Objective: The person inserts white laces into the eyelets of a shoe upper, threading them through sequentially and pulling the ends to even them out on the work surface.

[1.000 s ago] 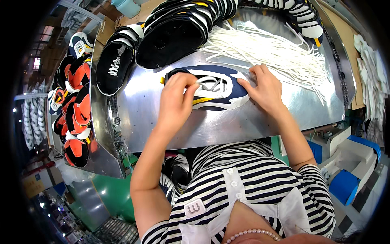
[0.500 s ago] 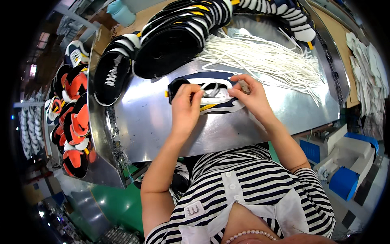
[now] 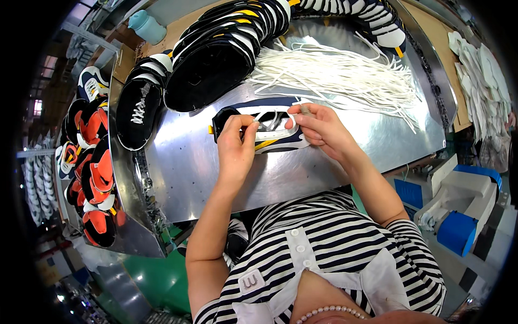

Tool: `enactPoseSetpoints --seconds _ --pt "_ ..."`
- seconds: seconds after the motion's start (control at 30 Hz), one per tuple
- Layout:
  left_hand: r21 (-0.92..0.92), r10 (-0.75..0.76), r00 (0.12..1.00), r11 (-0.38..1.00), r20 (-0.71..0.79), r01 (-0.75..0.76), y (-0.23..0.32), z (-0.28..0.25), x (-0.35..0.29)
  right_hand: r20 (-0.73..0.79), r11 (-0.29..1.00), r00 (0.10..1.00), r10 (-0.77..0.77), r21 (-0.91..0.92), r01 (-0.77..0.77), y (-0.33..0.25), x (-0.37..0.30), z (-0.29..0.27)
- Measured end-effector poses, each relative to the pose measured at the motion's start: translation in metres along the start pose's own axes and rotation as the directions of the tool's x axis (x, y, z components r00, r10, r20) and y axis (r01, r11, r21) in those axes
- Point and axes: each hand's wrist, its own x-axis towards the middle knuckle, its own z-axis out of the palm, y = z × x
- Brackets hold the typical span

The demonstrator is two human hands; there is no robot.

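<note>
Two bare hands are seen at work over a navy, white and yellow shoe upper (image 3: 264,129) laid flat near the middle of a shiny metal worktable (image 3: 324,167). The left hand (image 3: 237,148) is closed in a pinch on a white lace (image 3: 268,115) at the upper's near-left side, while the right hand (image 3: 321,127) is pinched on the same lace at the upper's right edge, the lace being looped between them across the upper's eyelet area. Beyond the shoe upper, a loose heap of white laces (image 3: 340,75) is spread over the far part of the table. To the upper's far left, a fanned stack of black uppers (image 3: 216,59) is laid in an arc, with a single black upper (image 3: 137,110) at its outer end. Well to the left of the shoe upper, off the table's edge, orange and black uppers (image 3: 94,173) are piled. A teal bottle (image 3: 147,27) is stood on the wooden surface past the black stack.
</note>
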Motion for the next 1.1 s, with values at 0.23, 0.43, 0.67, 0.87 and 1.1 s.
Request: enactPoseSetpoints --seconds 0.23,0.43,0.67,0.87,1.1 --pt "-0.752 -0.166 0.978 0.627 0.128 0.205 0.006 -0.022 -0.005 -0.180 0.702 0.845 -0.504 -0.656 0.278 -0.005 0.026 0.007" --pt "-0.983 -0.254 0.965 -0.149 -0.067 -0.108 -0.011 -0.169 0.002 -0.143 0.538 0.776 -0.614 -0.795 0.280 0.031 0.035 0.006" --pt "-0.885 -0.406 0.826 -0.081 -0.391 -0.459 -0.080 -0.342 -0.056 -0.101 0.504 0.770 -0.631 -0.807 0.307 0.036 0.032 0.011" --pt "0.028 0.290 0.822 0.937 0.491 -0.347 0.089 -0.058 -0.019 -0.037 0.986 0.989 -0.146 -0.091 0.142 -0.001 0.024 -0.022" --pt "0.265 0.414 0.883 0.846 0.219 -0.463 0.068 0.003 0.022 0.158 0.927 0.932 -0.326 -0.141 0.348 -0.014 -0.009 -0.005"
